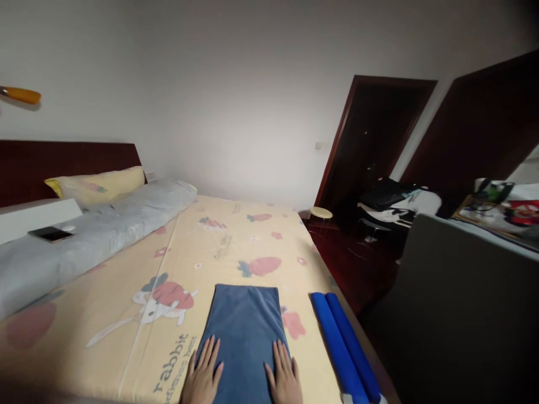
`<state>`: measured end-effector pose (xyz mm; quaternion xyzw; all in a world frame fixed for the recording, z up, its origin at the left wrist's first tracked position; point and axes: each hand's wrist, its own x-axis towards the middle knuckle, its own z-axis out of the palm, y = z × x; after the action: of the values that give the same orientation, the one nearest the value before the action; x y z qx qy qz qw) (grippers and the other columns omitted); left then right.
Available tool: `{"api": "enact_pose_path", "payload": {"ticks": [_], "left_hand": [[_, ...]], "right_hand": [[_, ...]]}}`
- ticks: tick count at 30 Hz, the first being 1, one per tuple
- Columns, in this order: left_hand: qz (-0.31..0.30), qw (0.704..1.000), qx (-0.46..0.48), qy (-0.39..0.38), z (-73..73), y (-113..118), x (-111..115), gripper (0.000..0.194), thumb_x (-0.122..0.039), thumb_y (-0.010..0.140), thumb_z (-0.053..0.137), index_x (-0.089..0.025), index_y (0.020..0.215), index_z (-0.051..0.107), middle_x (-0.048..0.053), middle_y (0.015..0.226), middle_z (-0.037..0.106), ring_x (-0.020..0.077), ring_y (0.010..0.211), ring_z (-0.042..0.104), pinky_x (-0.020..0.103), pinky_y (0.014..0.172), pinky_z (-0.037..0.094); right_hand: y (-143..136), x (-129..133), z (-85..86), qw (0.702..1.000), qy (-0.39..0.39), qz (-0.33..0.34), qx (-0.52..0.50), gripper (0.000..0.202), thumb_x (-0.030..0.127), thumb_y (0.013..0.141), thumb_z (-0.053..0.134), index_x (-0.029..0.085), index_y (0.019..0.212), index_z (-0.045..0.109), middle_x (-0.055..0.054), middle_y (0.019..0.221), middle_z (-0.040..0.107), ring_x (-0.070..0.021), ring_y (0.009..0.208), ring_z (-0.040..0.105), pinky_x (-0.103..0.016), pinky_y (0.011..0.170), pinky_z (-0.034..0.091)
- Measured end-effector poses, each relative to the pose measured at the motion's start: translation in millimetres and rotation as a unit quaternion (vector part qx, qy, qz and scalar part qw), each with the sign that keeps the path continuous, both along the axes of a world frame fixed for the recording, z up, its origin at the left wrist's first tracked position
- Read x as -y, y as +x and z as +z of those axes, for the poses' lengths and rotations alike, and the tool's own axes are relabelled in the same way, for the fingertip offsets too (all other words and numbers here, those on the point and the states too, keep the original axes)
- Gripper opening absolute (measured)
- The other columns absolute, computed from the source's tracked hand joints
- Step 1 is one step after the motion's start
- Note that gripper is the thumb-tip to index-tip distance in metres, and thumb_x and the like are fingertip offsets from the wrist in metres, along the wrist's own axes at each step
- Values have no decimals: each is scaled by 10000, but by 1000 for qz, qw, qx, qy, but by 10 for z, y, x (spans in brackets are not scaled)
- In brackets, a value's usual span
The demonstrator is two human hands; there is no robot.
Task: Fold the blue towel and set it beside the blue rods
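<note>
Head view: the blue-grey cloth [246, 328] lay flat on the patterned bed sheet [227, 241] in front of the person, its far end extending beyond the fingertips. The left hand [202, 375] rested over its left edge and the right hand [285, 375] over its right edge. The fingers of both were straight, slightly parted and gripping nothing, with the thumbs turned in towards the middle. This matching, palms-down placement seemed suited to pressing both sides level, since soft fabric would likely shift or crease under one-sided pressure. Two blue rolls [340, 345] lay side by side to the right of the cloth, perhaps set there to be within reach yet clear of the hands. A phone [51, 234] lay on grey bedding [138, 210] to the left, well apart from the hands.
</note>
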<state>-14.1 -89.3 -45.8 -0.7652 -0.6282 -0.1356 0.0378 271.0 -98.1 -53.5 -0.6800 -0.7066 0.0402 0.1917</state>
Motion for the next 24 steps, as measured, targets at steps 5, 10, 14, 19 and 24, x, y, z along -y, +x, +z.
{"api": "enact_pose_path", "payload": {"ticks": [5, 10, 14, 19, 24], "left_hand": [[58, 998, -4, 18, -42, 129, -54, 522, -401, 952, 295, -312, 1463, 233, 30, 1529, 393, 266, 1390, 397, 563, 1113, 295], [-61, 997, -9, 44, 105, 636, -542, 590, -203, 928, 300, -314, 1485, 143, -18, 1554, 348, 181, 1412, 358, 413, 1133, 310], [-50, 999, -10, -9, 171, 452, -868, 519, -301, 966, 281, -348, 1473, 178, -11, 1557, 345, 186, 1417, 350, 429, 1116, 329], [-21, 1000, -11, 8, 88, -40, -968, 493, -343, 978, 268, -387, 1462, 188, -4, 1541, 382, 199, 1392, 394, 500, 1113, 296], [-44, 995, -12, 92, 206, 272, -1345, 558, -244, 961, 287, -327, 1492, 137, 2, 1551, 368, 179, 1413, 354, 430, 1126, 291]], "right_hand": [[31, -120, -159, 999, 39, -4, 14, 651, 620, 913, 382, 266, 1457, 330, -69, 1504, 369, -310, 1380, 376, -546, 1094, 397], [-467, -607, 186, 984, 48, 170, 5, 527, 448, 982, 341, 358, 1477, 186, 23, 1532, 315, -216, 1403, 348, -428, 1136, 369], [-244, -833, 289, 982, 19, 186, 19, 500, 483, 968, 379, 401, 1447, 258, 24, 1518, 342, -227, 1389, 369, -455, 1130, 371], [314, -883, 104, 993, 42, 101, 40, 542, 556, 941, 391, 339, 1436, 345, -22, 1487, 401, -262, 1348, 430, -476, 1077, 435], [-76, -1341, 205, 997, 70, 21, 8, 566, 519, 962, 334, 269, 1470, 315, -52, 1542, 316, -265, 1409, 335, -481, 1117, 381]]}}
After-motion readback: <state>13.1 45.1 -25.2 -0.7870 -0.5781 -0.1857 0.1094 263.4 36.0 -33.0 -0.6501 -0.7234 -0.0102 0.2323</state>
